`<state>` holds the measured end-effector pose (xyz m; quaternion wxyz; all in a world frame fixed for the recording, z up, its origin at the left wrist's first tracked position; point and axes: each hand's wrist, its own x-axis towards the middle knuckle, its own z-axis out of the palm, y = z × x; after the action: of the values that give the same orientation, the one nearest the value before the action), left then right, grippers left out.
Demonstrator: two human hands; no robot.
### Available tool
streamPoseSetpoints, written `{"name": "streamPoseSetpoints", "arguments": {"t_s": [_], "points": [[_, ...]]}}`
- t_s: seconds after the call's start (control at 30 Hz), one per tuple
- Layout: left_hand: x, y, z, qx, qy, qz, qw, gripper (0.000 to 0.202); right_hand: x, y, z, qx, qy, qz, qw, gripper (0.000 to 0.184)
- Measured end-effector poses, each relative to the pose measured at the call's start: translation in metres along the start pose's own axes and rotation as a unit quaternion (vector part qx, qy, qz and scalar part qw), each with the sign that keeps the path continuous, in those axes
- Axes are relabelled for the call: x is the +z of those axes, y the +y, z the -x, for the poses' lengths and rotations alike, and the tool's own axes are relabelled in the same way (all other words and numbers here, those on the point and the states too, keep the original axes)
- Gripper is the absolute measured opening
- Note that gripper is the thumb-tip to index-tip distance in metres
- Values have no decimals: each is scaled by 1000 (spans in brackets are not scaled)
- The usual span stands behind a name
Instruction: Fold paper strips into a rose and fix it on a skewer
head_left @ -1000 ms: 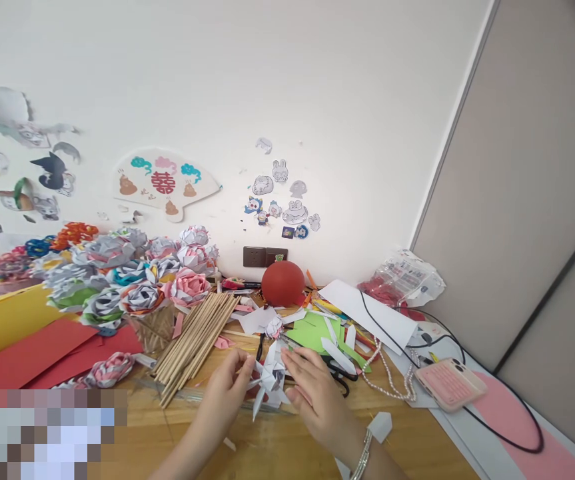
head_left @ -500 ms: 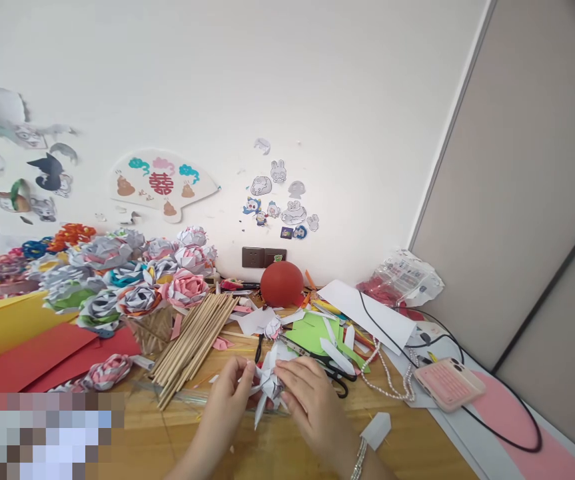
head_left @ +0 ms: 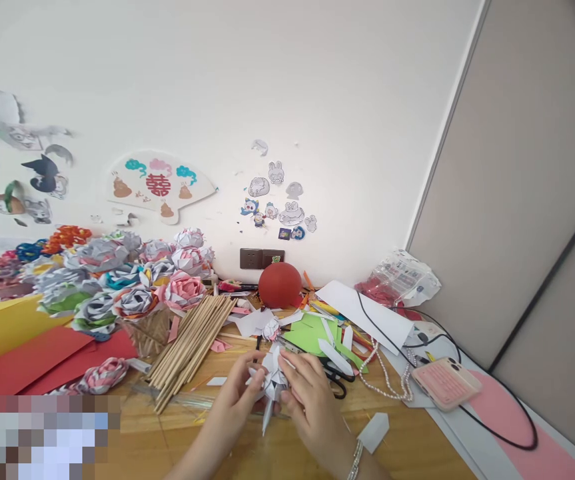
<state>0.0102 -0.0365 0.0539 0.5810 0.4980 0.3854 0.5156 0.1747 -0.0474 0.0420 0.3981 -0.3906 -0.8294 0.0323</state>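
A white folded paper flower (head_left: 275,381) with pointed petals is held between both hands, low over the wooden table. My left hand (head_left: 240,387) grips its left side, thumb and fingers closed on the paper. On the other side, my right hand (head_left: 310,393) has its fingers bent over the petals and the thumb below. One long white strip points down from the flower toward me. Just beyond it lie a small pink-and-white paper flower (head_left: 270,329) and black-handled scissors (head_left: 336,383), partly hidden by my right hand.
Wooden sticks (head_left: 194,347) lie left of my hands, beside a basket of paper flowers (head_left: 147,333). Green paper (head_left: 312,331), a red balloon (head_left: 280,285), a bead string (head_left: 384,390) and a phone (head_left: 446,383) are behind and right. A white paper piece (head_left: 374,432) lies near my right wrist.
My left fingers have shifted around the flower's left side, and the flower has turned slightly between my hands. The whole view has moved a little.
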Motion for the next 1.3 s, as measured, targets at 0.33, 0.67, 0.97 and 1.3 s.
{"name": "streamPoseSetpoints", "arguments": {"t_s": [0.33,0.67,0.97,1.3], "points": [[-6,-13,-5,-20,-24,-11,999,50,4,3,1,21,6,7,1000,46],[-8,-8,-7,-82,72,186,976,60,9,3,1,124,71,-28,989,13],[-9,-17,-10,-39,26,-12,999,58,19,5,2,140,41,-33,989,15],[-15,-18,-8,62,53,-195,977,28,12,8,-2,169,68,-85,980,24]]}}
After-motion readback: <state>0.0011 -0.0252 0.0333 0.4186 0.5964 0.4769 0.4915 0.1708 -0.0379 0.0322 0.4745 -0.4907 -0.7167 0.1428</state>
